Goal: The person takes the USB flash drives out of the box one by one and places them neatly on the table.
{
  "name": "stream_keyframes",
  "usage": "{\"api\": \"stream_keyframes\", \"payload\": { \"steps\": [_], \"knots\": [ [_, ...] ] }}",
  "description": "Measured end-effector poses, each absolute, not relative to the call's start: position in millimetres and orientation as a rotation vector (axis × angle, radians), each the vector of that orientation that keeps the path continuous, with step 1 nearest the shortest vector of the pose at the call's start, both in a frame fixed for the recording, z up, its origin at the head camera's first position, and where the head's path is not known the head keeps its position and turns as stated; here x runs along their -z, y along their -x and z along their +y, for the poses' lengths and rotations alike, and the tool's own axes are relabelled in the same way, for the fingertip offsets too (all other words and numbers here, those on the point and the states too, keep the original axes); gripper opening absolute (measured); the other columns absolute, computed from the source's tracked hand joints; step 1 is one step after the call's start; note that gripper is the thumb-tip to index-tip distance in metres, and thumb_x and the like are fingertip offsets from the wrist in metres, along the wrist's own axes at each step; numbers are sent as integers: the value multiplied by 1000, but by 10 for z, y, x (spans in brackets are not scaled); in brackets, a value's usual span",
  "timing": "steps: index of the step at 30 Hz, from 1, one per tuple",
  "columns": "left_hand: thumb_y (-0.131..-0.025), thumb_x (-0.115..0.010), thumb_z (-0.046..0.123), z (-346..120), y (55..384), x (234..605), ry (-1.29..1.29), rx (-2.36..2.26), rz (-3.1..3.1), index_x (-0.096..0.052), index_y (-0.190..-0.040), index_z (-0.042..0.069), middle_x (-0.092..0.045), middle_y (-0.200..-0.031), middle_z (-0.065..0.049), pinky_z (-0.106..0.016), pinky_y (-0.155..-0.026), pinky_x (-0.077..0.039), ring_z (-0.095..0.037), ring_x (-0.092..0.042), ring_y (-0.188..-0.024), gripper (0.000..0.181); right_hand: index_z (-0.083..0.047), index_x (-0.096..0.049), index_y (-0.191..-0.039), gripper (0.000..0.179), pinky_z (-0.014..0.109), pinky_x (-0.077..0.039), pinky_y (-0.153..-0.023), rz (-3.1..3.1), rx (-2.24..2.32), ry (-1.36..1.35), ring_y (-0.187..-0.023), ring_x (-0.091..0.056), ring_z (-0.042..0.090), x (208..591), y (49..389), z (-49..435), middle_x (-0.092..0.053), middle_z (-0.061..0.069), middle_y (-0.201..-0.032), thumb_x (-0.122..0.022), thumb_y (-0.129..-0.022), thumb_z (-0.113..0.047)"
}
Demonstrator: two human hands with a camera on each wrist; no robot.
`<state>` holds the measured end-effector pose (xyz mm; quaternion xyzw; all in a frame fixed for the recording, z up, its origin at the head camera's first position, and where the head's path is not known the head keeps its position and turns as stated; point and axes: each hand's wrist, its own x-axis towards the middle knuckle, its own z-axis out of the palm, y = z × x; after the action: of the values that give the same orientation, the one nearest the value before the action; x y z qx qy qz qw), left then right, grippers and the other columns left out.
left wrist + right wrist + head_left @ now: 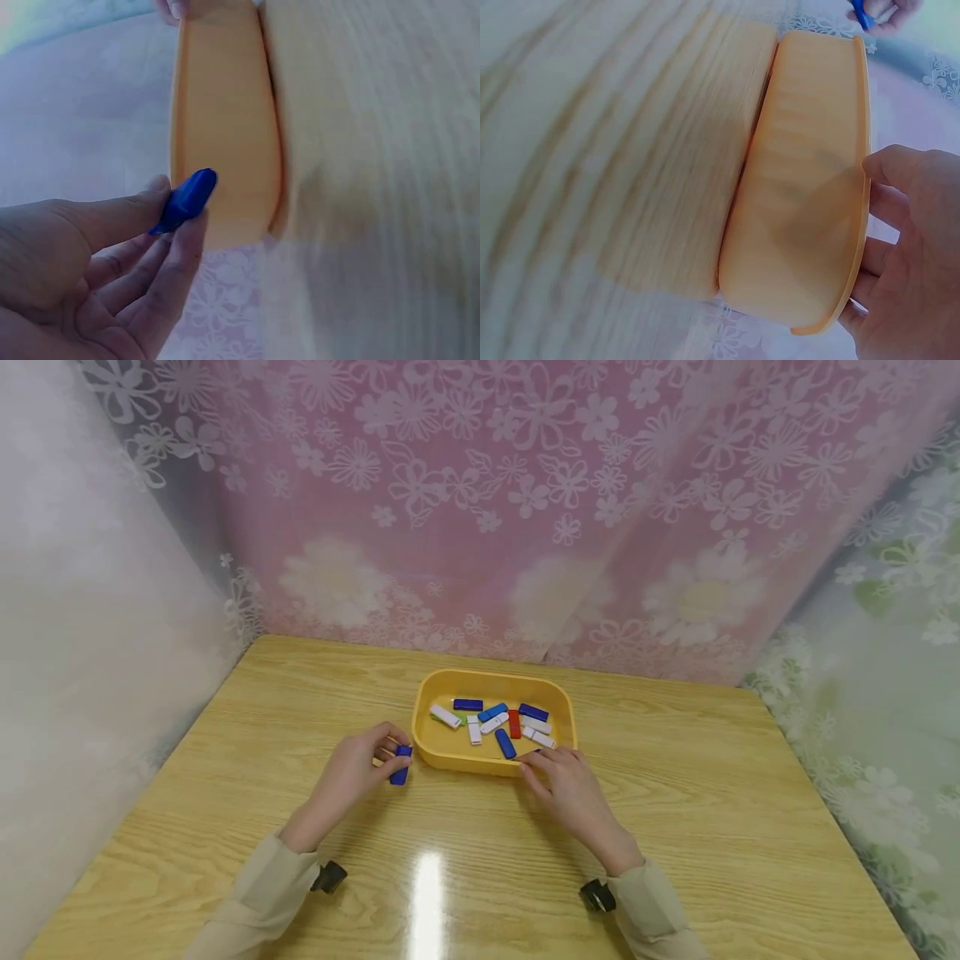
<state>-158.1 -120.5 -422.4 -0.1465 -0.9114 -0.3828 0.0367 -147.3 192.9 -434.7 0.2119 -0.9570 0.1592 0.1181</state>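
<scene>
In my left hand (352,770) I pinch a blue USB flash drive (400,770) between thumb and fingers, just left of the yellow bin (468,766). The left wrist view shows this blue drive (187,199) across the fingertips, close before the bin's side. My right hand (573,789) grips the bin's near rim toward its right end. In the right wrist view the thumb lies at the rim (868,112) and the other fingers reach behind it, partly hidden. A dark blue piece shows beside those fingers inside the bin.
Inside the bin lie several more flash drives: white ones (474,730), blue ones (506,744) and a red one (514,724). The bin stands on a wood-grain table (300,718). A pink flowered curtain (480,527) hangs behind the table's far edge.
</scene>
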Motion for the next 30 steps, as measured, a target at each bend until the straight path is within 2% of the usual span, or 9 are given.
{"api": "stream_keyframes", "payload": {
  "steps": [6, 10, 14, 22, 30],
  "knots": [
    [-89, -79, 12, -1284, 1518, 4383, 425, 1087, -2966, -68, -98, 9, -72, -88, -3, -34, -69, -58, -17, -69, -78, 14, -12, -78, -107, 17, 51, -46, -97, -2815, -471, -607, -97, -66, 29, 4344, 1467, 1937, -74, 4, -100, -68, -99, -23],
    [-88, -80, 13, -1294, 1490, 4435, 435, 1078, -3020, -70, -96, 9, -67, -81, 2, -30, -67, -53, -10, -62, -72, 13, -12, -78, -107, 17, 51, -47, -96, -2803, -466, -617, -96, -67, 28, 4352, 1473, 1942, -75, 4, -99, -68, -99, -23],
    [-87, -81, 16, -1296, 1476, 4452, 448, 1007, -3045, -72, -96, 8, -63, -81, 2, -31, -68, -49, -11, -58, -73, 14, -12, -78, -106, 17, 50, -47, -97, -2796, -473, -621, -96, -67, 28, 4347, 1469, 1943, -75, 4, -99, -68, -99, -23],
    [-87, -81, 16, -1333, 1433, 4445, 454, 959, -3051, -73, -96, 8, -62, -87, -2, -33, -70, -50, -15, -59, -78, 15, -11, -78, -106, 16, 51, -47, -97, -2791, -473, -622, -97, -67, 29, 4340, 1467, 1934, -75, 5, -99, -69, -98, -22],
    [-92, -76, 13, -1326, 1403, 4395, 419, 996, -2976, -72, -95, 9, -67, -88, -2, -36, -70, -55, -17, -65, -79, 6, -10, -78, -106, 16, 52, -47, -96, -2784, -459, -630, -97, -67, 29, 4339, 1471, 1931, -75, 6, -100, -70, -98, -21]
  ]
}}
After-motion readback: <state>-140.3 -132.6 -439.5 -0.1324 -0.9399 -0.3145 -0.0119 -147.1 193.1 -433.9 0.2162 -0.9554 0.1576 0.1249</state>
